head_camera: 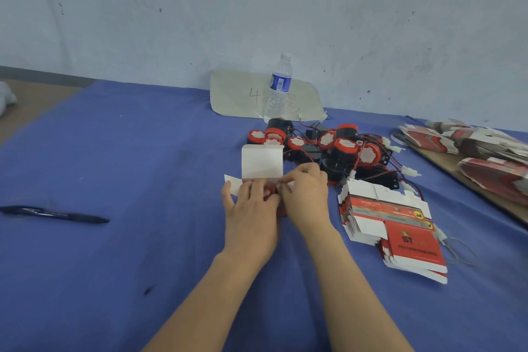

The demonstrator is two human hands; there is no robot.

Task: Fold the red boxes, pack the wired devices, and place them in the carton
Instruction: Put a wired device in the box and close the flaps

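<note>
A half-folded red box is gripped on the blue counter, its flaps pinched by the fingers of the left hand and right hand. Wired devices, heaped just beyond the fingers, likely need packing next.

- Both forearms, bare, reach in from the near edge of the tabletop and converge toward its middle, with the wrists close together.
- The left hand lies palm down over a red box. Its thumb is spread out to the left against a side flap, and its fingers are bent over the top of the box, holding it.
- The right hand sits just beside the left, with their fingertips touching. Its knuckles are raised and its fingers are curled inward, pinching the box at the base of the upright white flap.
- Both wrists are held low and nearly straight.
</note>
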